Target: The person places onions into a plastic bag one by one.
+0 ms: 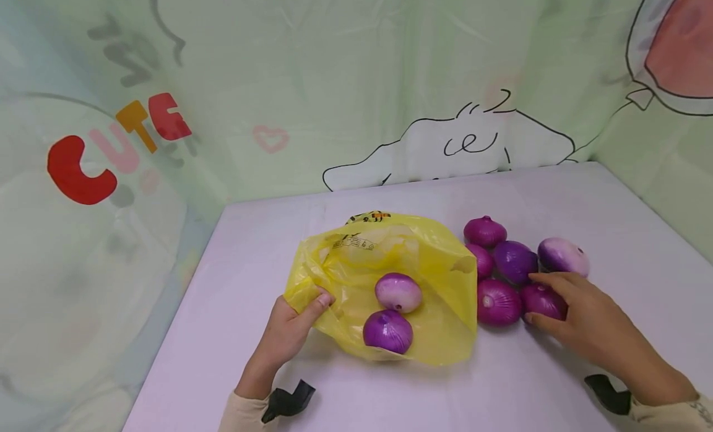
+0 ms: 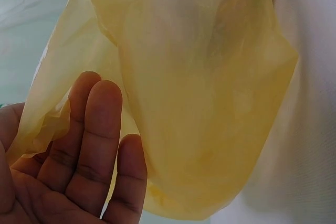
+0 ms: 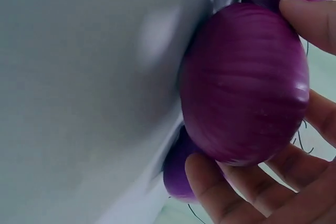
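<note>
A crinkled, see-through yellow plastic bag (image 1: pixel 345 283) lies on the pale lilac counter (image 1: pixel 250 259), its mouth gaping toward the person. The left hand (image 1: pixel 295 327) holds its left edge, thumb over the rim, the thin film pinched between the thumb and the fingers; in the left wrist view the other fingers lie fairly straight along the film. Two round onions sit in the bag, touching: a pale purple-and-white onion (image 1: pixel 398 293) and, nearer the person, a glossy purple onion (image 1: pixel 388 332).

To the right of the bag, the right hand (image 1: pixel 593 320) grips a deep magenta, ribbed, shiny onion (image 1: pixel 544 302), its thumb on the near side and its fingers curled round the far side. This onion lies in a close group: a bright magenta onion (image 1: pixel 499 302) just to its left, a dark violet onion (image 1: pixel 515 262) behind, a two-tone purple-and-white onion (image 1: pixel 564 256) at the far right, a magenta onion with a pointed top (image 1: pixel 485 232) at the back, and a magenta onion partly hidden by the bag's edge (image 1: pixel 481 260).

The step in hand appears to be taking hold of one onion to bag it. The next move would seem to call for a secure lift clear of its neighbours, then a carry leftward over the rim, with the left hand holding the mouth wide.
</note>
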`<action>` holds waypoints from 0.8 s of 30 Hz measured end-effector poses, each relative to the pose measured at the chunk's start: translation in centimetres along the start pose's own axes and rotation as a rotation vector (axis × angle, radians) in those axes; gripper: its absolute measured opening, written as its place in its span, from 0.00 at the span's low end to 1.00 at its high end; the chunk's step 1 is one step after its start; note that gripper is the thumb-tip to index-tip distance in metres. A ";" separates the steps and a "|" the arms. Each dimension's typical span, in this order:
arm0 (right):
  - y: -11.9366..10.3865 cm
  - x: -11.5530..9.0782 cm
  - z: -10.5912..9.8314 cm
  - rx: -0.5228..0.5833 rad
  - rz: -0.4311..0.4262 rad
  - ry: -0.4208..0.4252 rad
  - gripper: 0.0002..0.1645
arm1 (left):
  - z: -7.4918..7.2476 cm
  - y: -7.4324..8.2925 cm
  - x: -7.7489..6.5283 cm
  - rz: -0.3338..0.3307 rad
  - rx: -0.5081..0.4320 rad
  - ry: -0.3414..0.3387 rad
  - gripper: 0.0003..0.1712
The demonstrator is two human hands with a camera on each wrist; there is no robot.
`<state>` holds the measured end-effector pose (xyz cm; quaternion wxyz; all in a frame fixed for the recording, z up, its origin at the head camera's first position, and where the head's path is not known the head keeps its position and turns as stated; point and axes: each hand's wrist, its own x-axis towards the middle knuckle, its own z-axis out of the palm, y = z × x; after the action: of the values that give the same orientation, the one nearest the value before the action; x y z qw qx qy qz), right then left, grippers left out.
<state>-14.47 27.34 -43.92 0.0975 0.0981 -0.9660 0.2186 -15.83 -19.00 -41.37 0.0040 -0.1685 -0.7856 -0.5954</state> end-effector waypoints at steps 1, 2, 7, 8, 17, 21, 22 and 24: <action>0.0 -0.1 0.1 -0.005 0.002 -0.008 0.44 | 0.0 0.0 0.0 -0.002 0.000 0.001 0.08; 0.0 -0.1 0.2 -0.007 0.003 -0.016 0.44 | 0.0 0.0 0.0 -0.004 -0.001 0.002 0.08; -0.3 -0.4 0.2 -0.008 0.006 -0.038 0.45 | 0.1 0.0 0.0 -0.009 -0.002 0.003 0.08; -0.4 -0.4 0.1 -0.007 0.011 -0.046 0.45 | 0.1 0.1 0.0 -0.007 -0.002 0.001 0.08; -1.4 -0.8 -0.4 -0.015 0.026 -0.032 0.45 | 0.0 0.1 0.1 0.003 0.003 -0.007 0.09; -1.6 -1.0 -0.7 -0.015 0.026 -0.020 0.46 | 0.0 0.0 0.1 0.001 0.003 -0.006 0.09; -1.6 -1.0 -0.7 -0.015 0.025 -0.017 0.45 | 0.0 0.0 0.1 0.001 0.001 -0.006 0.09; -1.8 -1.1 -0.8 -0.012 0.015 0.005 0.45 | 0.0 0.0 0.1 0.001 0.000 -0.006 0.09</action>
<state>-12.92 26.29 -42.69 0.0988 0.0897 -0.9677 0.2139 -15.87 -18.94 -41.34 0.0019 -0.1708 -0.7854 -0.5950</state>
